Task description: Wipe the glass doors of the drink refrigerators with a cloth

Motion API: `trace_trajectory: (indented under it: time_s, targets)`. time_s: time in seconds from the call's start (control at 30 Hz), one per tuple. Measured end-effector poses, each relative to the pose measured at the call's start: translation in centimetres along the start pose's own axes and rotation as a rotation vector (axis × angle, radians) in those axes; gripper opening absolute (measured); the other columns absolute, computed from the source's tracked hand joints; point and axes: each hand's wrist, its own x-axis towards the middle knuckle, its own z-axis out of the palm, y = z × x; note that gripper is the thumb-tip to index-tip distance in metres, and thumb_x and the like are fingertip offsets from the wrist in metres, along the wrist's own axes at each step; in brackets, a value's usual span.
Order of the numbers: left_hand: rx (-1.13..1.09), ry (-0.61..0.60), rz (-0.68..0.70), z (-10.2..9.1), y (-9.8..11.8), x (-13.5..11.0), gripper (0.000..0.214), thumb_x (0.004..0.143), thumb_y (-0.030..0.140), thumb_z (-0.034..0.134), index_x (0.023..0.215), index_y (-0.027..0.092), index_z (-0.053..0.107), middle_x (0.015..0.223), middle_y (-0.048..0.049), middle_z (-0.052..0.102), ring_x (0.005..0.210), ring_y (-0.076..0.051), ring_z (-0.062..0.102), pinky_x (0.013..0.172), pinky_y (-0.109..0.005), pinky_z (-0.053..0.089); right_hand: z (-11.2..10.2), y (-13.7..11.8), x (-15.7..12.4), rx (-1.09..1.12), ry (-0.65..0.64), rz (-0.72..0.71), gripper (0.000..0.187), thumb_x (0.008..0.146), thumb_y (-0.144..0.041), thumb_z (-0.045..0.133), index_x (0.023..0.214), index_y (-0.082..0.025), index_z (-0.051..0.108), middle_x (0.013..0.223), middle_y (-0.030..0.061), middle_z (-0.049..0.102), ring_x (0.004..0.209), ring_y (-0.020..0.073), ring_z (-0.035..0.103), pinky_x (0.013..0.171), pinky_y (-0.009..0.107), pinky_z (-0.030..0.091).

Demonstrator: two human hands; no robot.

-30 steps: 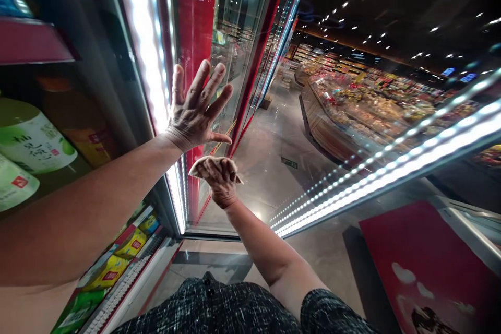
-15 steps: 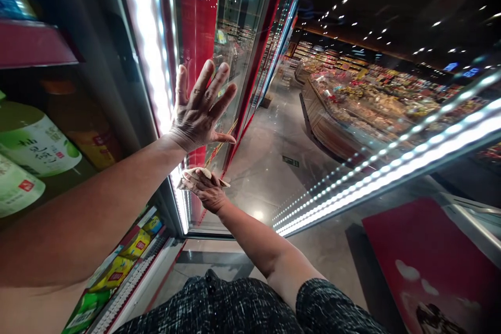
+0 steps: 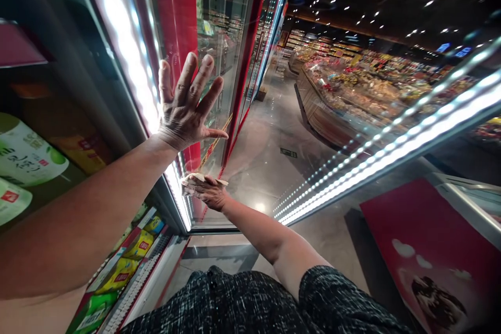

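My left hand [image 3: 188, 102] lies spread against the glass door [image 3: 250, 167] of a lit display cooler, fingers apart, near the bright light strip [image 3: 131, 62] on the left edge. Lower down, my right hand [image 3: 209, 191] presses a pale cloth [image 3: 195, 177] to the same glass, close to the bottom left corner of the door. Most of the cloth is hidden under the palm and fingers. Through the pane the shop floor shows.
Bottles with green labels [image 3: 29, 154] stand on a shelf at the left. Yellow packs [image 3: 121, 274] line a lower shelf. A second light strip [image 3: 383, 151] slants along the door's right edge. A red freezer chest [image 3: 422, 240] stands at the right, and wooden produce displays [image 3: 324, 109] lie beyond.
The view has shifted slightly, so the left shelf sits further out of frame. My right hand has tilted flatter on the cloth, near the same corner. My left hand stays spread on the glass.
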Motion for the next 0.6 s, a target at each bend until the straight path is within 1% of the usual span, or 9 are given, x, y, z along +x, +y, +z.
trace_trajectory:
  time_s: [0.03, 0.1, 0.17, 0.23, 0.33, 0.4, 0.47, 0.53, 0.6]
  targets:
    - [0.005, -0.001, 0.002, -0.1, 0.0, 0.0, 0.118, 0.075, 0.065, 0.079, 0.166, 0.036, 0.009, 0.171, -0.0068, 0.02, 0.161, -0.035, -0.003, 0.127, -0.073, -0.011, 0.1, 0.3, -0.9, 0.001, -0.003, 0.002, 0.051, 0.105, -0.014, 0.037, 0.149, -0.033, 0.056, 0.16, -0.0112, 0.048, 0.15, 0.0048, 0.04, 0.125, 0.024, 0.026]
    - [0.004, 0.004, -0.008, 0.0, 0.0, 0.0, 0.12, 0.073, 0.064, 0.08, 0.166, 0.034, 0.011, 0.172, -0.0076, 0.019, 0.161, -0.034, -0.004, 0.127, -0.071, -0.012, -0.2, 0.7, -2.0, 0.007, 0.022, 0.056, 0.052, 0.105, -0.014, 0.039, 0.15, -0.035, 0.053, 0.161, -0.0087, 0.047, 0.152, 0.0078, 0.037, 0.128, 0.032, 0.022]
    - [-0.006, 0.01, -0.02, 0.2, -0.2, -0.1, 0.12, 0.073, 0.065, 0.08, 0.166, 0.033, 0.012, 0.172, -0.008, 0.018, 0.161, -0.033, -0.006, 0.127, -0.069, -0.014, -0.6, 0.6, -2.0, 0.016, 0.075, 0.14, 0.053, 0.105, -0.016, 0.04, 0.153, -0.038, 0.049, 0.164, -0.0059, 0.043, 0.157, 0.0138, 0.029, 0.131, 0.044, 0.013]
    - [-0.015, 0.002, -0.033, 0.5, -0.5, -0.3, 0.121, 0.073, 0.068, 0.079, 0.166, 0.03, 0.012, 0.172, -0.0085, 0.016, 0.161, -0.033, -0.008, 0.126, -0.069, -0.015, -0.7, 0.3, -1.4, 0.028, 0.126, 0.205, 0.054, 0.106, -0.018, 0.039, 0.155, -0.038, 0.046, 0.167, -0.0046, 0.038, 0.16, 0.0184, 0.022, 0.13, 0.051, 0.006]
    - [-0.028, -0.048, -0.064, 0.8, -0.9, -0.5, 0.121, 0.074, 0.075, 0.073, 0.165, 0.026, 0.012, 0.173, -0.0082, 0.015, 0.16, -0.033, -0.011, 0.124, -0.068, -0.018, 0.7, 0.0, -2.0, 0.045, 0.127, 0.183, 0.056, 0.105, -0.015, 0.037, 0.156, -0.037, 0.045, 0.167, -0.0045, 0.038, 0.159, 0.0169, 0.024, 0.131, 0.047, 0.004]
    - [-0.039, -0.083, -0.077, 0.8, -1.0, -0.4, 0.117, 0.074, 0.078, 0.07, 0.165, 0.025, 0.017, 0.172, -0.0069, 0.017, 0.16, -0.032, -0.011, 0.124, -0.067, -0.019, 1.9, 0.4, -3.9, 0.049, 0.103, 0.142, 0.056, 0.105, -0.014, 0.037, 0.156, -0.036, 0.046, 0.165, -0.0058, 0.042, 0.156, 0.014, 0.031, 0.131, 0.041, 0.006]
    - [-0.048, -0.098, -0.079, 0.7, -1.0, -0.4, 0.112, 0.075, 0.079, 0.068, 0.163, 0.026, 0.024, 0.172, -0.0056, 0.021, 0.16, -0.03, -0.01, 0.124, -0.065, -0.02, 2.7, 1.2, -6.2, 0.045, 0.094, 0.139, 0.055, 0.105, -0.014, 0.038, 0.155, -0.036, 0.048, 0.162, -0.0075, 0.047, 0.153, 0.0135, 0.036, 0.131, 0.038, 0.006]
    - [-0.067, -0.109, -0.083, 0.7, -1.1, -0.3, 0.11, 0.076, 0.08, 0.067, 0.162, 0.025, 0.027, 0.171, -0.0054, 0.023, 0.16, -0.028, -0.01, 0.125, -0.062, -0.022, 2.9, 1.9, -7.9, 0.036, 0.108, 0.186, 0.057, 0.104, -0.016, 0.041, 0.156, -0.037, 0.045, 0.16, -0.0073, 0.049, 0.153, 0.0158, 0.037, 0.131, 0.041, 0.005]
    - [-0.108, -0.124, -0.093, 0.7, -1.1, -0.3, 0.113, 0.076, 0.08, 0.068, 0.163, 0.022, 0.025, 0.171, -0.0064, 0.024, 0.16, -0.027, -0.01, 0.125, -0.057, -0.023, 2.5, 2.3, -7.9, 0.015, 0.152, 0.284, 0.061, 0.103, -0.017, 0.043, 0.16, -0.04, 0.038, 0.162, -0.006, 0.048, 0.155, 0.0197, 0.034, 0.131, 0.047, 0.001]
